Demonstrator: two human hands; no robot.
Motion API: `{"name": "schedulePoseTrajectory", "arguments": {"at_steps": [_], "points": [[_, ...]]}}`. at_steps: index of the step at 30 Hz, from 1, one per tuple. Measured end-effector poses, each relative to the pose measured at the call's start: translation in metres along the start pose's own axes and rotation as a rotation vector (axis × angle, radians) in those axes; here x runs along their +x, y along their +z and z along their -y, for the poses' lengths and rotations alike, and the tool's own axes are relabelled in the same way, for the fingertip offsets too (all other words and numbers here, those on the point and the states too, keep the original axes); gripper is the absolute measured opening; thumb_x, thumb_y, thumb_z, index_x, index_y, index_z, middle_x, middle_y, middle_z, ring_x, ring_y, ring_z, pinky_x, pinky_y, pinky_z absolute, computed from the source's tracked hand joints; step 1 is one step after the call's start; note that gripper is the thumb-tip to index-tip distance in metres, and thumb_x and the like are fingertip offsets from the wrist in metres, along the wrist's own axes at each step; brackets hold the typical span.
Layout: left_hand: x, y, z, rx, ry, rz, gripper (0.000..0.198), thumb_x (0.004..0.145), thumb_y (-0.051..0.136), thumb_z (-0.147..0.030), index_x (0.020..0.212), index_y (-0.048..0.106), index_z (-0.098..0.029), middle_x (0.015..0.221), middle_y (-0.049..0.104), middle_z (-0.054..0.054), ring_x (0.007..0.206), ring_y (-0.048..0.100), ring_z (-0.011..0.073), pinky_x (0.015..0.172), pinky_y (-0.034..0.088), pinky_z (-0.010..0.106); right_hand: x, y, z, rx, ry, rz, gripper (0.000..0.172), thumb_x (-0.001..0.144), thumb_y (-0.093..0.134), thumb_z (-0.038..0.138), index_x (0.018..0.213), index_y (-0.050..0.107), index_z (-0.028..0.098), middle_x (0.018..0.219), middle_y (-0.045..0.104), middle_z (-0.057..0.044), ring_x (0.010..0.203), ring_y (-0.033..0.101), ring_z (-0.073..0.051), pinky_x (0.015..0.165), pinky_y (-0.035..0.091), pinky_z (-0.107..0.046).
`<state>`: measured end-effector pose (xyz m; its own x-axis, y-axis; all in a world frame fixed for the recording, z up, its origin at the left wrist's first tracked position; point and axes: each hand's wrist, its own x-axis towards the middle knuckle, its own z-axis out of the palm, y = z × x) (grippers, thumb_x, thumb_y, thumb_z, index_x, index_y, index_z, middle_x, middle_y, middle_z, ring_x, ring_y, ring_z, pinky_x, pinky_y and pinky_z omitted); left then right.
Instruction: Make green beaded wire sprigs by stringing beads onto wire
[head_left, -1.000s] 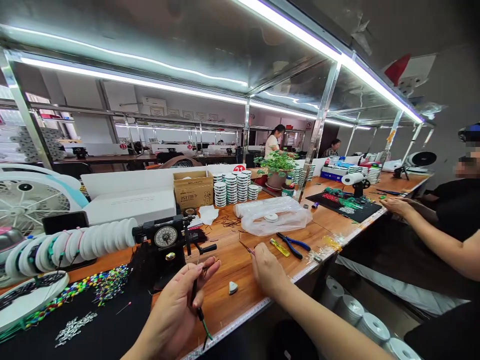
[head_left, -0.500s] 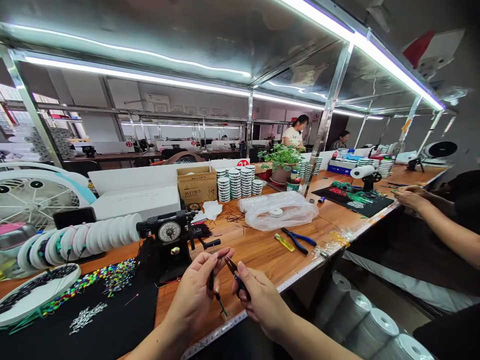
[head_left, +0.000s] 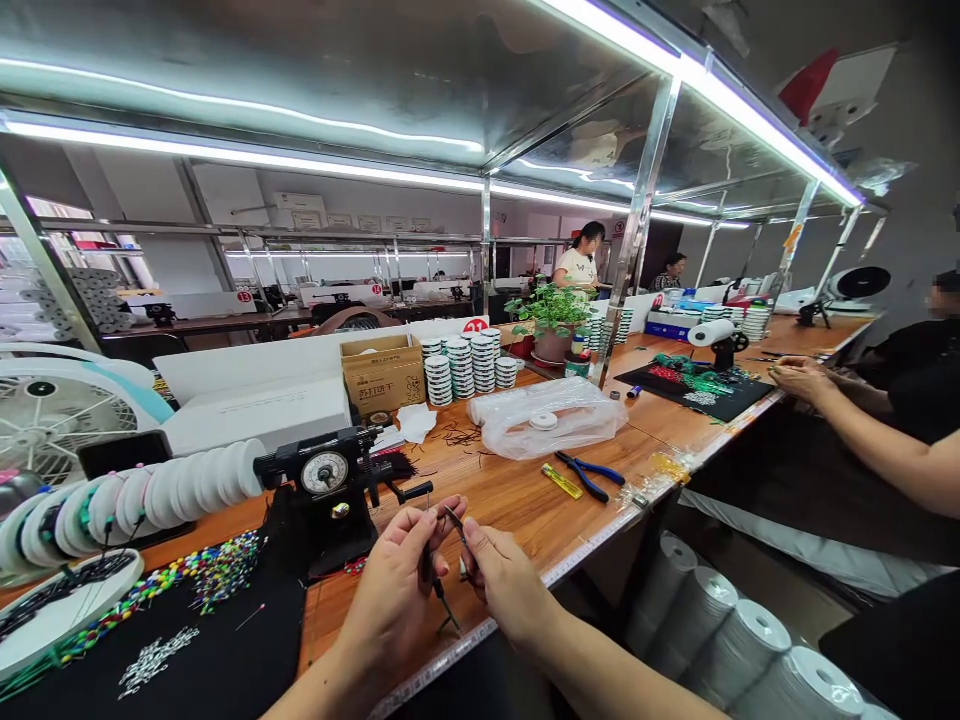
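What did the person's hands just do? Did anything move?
The right hand moved left over the wooden bench, bringing a small pointed tool close beside the left hand. The left hand still pinches a dark cord with green threads. The blue-handled pliers and the black dial machine stayed where they were.

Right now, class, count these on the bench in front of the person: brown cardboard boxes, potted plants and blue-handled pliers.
Brown cardboard boxes: 1
Potted plants: 1
Blue-handled pliers: 1
Total: 3
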<state>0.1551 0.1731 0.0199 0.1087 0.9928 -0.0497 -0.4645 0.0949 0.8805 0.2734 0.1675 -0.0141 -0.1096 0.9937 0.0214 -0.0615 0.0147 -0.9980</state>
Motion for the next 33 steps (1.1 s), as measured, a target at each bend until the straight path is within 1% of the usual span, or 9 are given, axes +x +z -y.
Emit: {"name": "schedulePoseTrajectory", "arguments": {"at_steps": [2,4,8,11,15,20,25,29,33], "points": [[0.002,0.003,0.000,-0.001,-0.007,-0.012,0.008,0.076,0.065,-0.019,0.075,0.058,-0.015,0.102,0.068,0.008,0.082,0.063,0.0136,0.046,0.042,0.015,0.008,-0.009,-0.005,-0.164,-0.105,-0.070,0.058,0.084,0.028,0.066,0.059,0.047,0.018,0.050,0.042,0.002,0.046,0.037,-0.010,0.046,0.028,-0.024],[0.006,0.006,0.000,-0.001,-0.016,-0.023,0.005,0.078,0.061,-0.016,0.074,0.058,-0.015,0.103,0.068,0.010,0.095,0.062,0.0166,0.046,0.042,0.014,0.019,-0.026,-0.007,-0.499,-0.190,-0.177,0.061,0.090,0.017,0.058,0.063,0.052,0.017,0.055,0.050,-0.001,0.051,0.045,-0.012,0.051,0.033,-0.024],[0.022,0.011,-0.002,0.015,-0.036,-0.065,0.010,0.083,0.053,-0.012,0.074,0.055,-0.015,0.110,0.065,0.013,0.107,0.058,0.0192,0.047,0.042,0.013,0.041,-0.068,-0.010,-1.112,-0.192,-0.352,0.052,0.096,0.020,0.040,0.077,0.060,0.013,0.072,0.061,-0.009,0.068,0.057,-0.018,0.063,0.038,-0.028],[0.039,0.017,-0.002,0.030,-0.062,-0.101,0.011,0.083,0.052,-0.012,0.072,0.052,-0.015,0.112,0.063,0.013,0.105,0.059,0.0191,0.046,0.042,0.013,0.048,-0.082,-0.013,-1.253,-0.161,-0.371,0.038,0.093,0.036,0.033,0.079,0.063,0.010,0.081,0.061,-0.015,0.076,0.058,-0.023,0.067,0.038,-0.032],[0.062,0.024,-0.001,0.071,-0.078,-0.135,0.016,0.080,0.056,-0.011,0.068,0.047,-0.016,0.110,0.061,0.012,0.102,0.060,0.0192,0.048,0.045,0.015,0.054,-0.090,-0.011,-1.383,-0.178,-0.346,0.027,0.087,0.049,0.034,0.086,0.065,0.013,0.096,0.060,-0.014,0.094,0.053,-0.026,0.078,0.037,-0.032],[0.070,0.028,-0.003,0.157,-0.123,-0.164,0.016,0.077,0.062,-0.017,0.071,0.047,-0.016,0.086,0.060,0.009,0.090,0.063,0.0203,0.044,0.044,0.017,0.071,-0.124,0.001,-1.438,-0.069,-0.426,0.023,0.086,0.047,0.019,0.092,0.063,0.004,0.099,0.057,-0.023,0.099,0.050,-0.032,0.080,0.035,-0.039],[0.063,0.031,-0.010,0.195,-0.171,-0.147,0.013,0.081,0.056,-0.016,0.074,0.046,-0.016,0.084,0.057,0.005,0.077,0.066,0.0170,0.042,0.043,0.016,0.081,-0.145,0.000,-1.325,-0.023,-0.346,0.015,0.077,0.052,0.008,0.086,0.062,0.004,0.093,0.059,-0.022,0.094,0.053,-0.033,0.080,0.036,-0.041],[0.054,0.031,-0.019,0.195,-0.192,-0.096,0.011,0.085,0.051,-0.016,0.075,0.047,-0.015,0.081,0.056,0.004,0.071,0.066,0.0143,0.044,0.044,0.017,0.077,-0.135,0.003,-1.091,-0.104,-0.290,0.014,0.075,0.048,0.004,0.081,0.060,0.008,0.092,0.058,-0.020,0.094,0.053,-0.031,0.082,0.035,-0.041],[0.043,0.031,-0.026,0.180,-0.185,0.024,0.015,0.087,0.047,-0.017,0.072,0.047,-0.014,0.068,0.055,0.002,0.062,0.064,0.0146,0.045,0.046,0.019,0.064,-0.103,0.010,-0.719,-0.239,-0.157,0.013,0.086,0.040,0.020,0.087,0.053,0.016,0.088,0.059,-0.009,0.085,0.055,-0.021,0.076,0.042,-0.032]]}}
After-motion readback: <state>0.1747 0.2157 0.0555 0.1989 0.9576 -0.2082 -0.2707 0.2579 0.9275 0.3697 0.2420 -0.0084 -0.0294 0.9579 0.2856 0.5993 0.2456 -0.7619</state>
